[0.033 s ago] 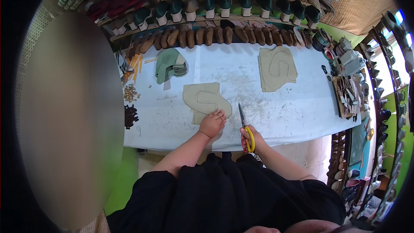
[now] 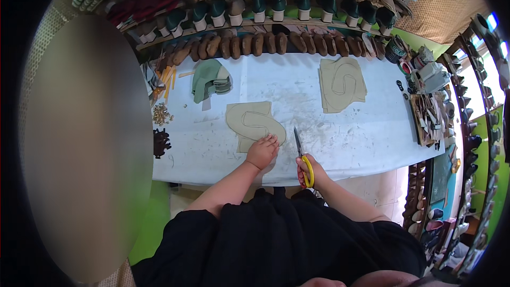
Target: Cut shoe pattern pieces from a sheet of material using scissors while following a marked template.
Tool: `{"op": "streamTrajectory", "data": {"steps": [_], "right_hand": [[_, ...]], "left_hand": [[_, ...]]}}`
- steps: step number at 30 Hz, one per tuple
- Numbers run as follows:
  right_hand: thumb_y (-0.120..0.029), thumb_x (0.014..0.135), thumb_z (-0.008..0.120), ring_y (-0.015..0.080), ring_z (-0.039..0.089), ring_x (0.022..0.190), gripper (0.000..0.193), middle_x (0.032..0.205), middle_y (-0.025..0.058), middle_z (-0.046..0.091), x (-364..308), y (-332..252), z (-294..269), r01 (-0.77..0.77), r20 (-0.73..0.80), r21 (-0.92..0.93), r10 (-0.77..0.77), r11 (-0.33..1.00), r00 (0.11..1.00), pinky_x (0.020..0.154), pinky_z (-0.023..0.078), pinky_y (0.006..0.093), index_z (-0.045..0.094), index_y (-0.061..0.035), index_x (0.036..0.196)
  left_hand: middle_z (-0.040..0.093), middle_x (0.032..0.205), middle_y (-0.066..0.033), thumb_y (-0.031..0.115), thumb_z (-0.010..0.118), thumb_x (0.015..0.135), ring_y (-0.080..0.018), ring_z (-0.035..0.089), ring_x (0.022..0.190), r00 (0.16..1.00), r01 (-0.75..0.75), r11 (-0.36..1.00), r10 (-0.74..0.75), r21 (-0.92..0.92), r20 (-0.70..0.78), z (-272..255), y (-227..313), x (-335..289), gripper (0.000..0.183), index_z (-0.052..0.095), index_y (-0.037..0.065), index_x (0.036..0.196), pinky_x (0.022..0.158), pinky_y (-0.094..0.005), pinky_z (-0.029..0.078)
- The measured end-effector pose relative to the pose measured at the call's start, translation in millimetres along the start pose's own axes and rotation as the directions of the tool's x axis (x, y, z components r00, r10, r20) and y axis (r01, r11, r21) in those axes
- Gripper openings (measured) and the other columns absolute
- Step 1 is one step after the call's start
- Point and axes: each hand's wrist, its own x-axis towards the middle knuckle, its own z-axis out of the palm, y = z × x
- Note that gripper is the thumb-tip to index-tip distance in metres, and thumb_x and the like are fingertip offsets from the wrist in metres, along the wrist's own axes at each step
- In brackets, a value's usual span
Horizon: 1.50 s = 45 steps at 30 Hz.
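Observation:
A beige sheet piece [image 2: 249, 112] with a curved outline drawn on it lies on the white-covered table in front of me. My left hand [image 2: 263, 150] rests on its lower right part, fingers stretched out flat. To the right, my right hand [image 2: 308, 169] is closed around the yellow handles of a pair of scissors [image 2: 298, 142]. The blades look closed together and point away from me, a little apart from the beige piece. A stack of similar beige pieces [image 2: 337, 87], also marked with a curved line, lies farther back on the right.
Green curved pieces [image 2: 202, 81] lie at the far left of the table [image 2: 276, 79], near yellow strips [image 2: 169, 82] and small brass-coloured bits [image 2: 161, 114]. Rows of brown shoe lasts [image 2: 257, 45] line the back. A tray of scraps [image 2: 425, 119] and a can [image 2: 394, 49] stand on the right.

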Motion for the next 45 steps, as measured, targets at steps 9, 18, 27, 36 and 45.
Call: {"op": "streamTrajectory", "data": {"steps": [9, 18, 27, 36, 45], "right_hand": [[-0.047, 0.095, 0.061, 0.0143, 0.054, 0.055, 0.046, 0.081, 0.0078, 0.056, 10, 6, 7, 0.028, 0.042, -0.074, -0.025, 0.997, 0.999, 0.050, 0.048, 0.0301, 0.052, -0.0073, 0.117], [-0.044, 0.096, 0.061, 0.0151, 0.055, 0.057, 0.045, 0.082, 0.0086, 0.058, 11, 1, 5, 0.003, 0.022, 0.009, -0.003, 1.000, 1.000, 0.050, 0.049, 0.0298, 0.051, -0.0065, 0.118], [-0.046, 0.095, 0.062, 0.0150, 0.054, 0.055, 0.050, 0.085, 0.0119, 0.057, 14, 5, 22, -0.061, 0.004, -0.008, 0.061, 0.998, 0.998, 0.050, 0.052, 0.0311, 0.048, -0.0044, 0.118], [-0.055, 0.096, 0.054, 0.0210, 0.054, 0.048, 0.054, 0.076, 0.0101, 0.051, 31, -9, 36, -0.075, -0.005, -0.023, 0.075, 0.997, 0.997, 0.039, 0.048, 0.0356, 0.041, -0.0065, 0.117], [-0.058, 0.095, 0.054, 0.0180, 0.050, 0.047, 0.056, 0.073, 0.0086, 0.049, 32, -10, 33, -0.061, -0.036, -0.127, 0.057, 0.990, 0.998, 0.040, 0.046, 0.0329, 0.044, -0.0067, 0.117]], "left_hand": [[0.053, 0.142, -0.0123, 0.038, 0.064, 0.090, -0.0319, 0.050, 0.131, 0.994, 0.060, 0.998, -0.057, -0.031, 0.093, -20, 10, 20, 0.051, 0.057, 0.007, 0.130, 0.108, -0.0449, 0.040], [0.064, 0.129, -0.0076, 0.025, 0.062, 0.092, -0.0252, 0.058, 0.123, 0.998, -0.048, 0.999, 0.048, -0.006, 0.048, -5, 2, 12, 0.030, 0.067, 0.008, 0.117, 0.107, -0.0439, 0.041], [0.071, 0.114, -0.0080, 0.014, 0.067, 0.089, -0.0247, 0.065, 0.112, 0.994, 0.058, 0.965, -0.079, -0.256, -0.071, -8, 2, 15, 0.020, 0.072, 0.007, 0.107, 0.105, -0.0440, 0.044], [0.071, 0.115, -0.0081, 0.014, 0.067, 0.089, -0.0246, 0.065, 0.113, 0.992, 0.087, 0.972, -0.106, -0.218, -0.074, -1, 13, 19, 0.019, 0.072, 0.007, 0.106, 0.104, -0.0438, 0.046], [0.071, 0.114, -0.0080, 0.012, 0.069, 0.087, -0.0250, 0.066, 0.111, 0.989, 0.063, 0.972, -0.091, -0.228, -0.116, 6, 10, 15, 0.020, 0.071, 0.006, 0.106, 0.102, -0.0428, 0.048]]}}
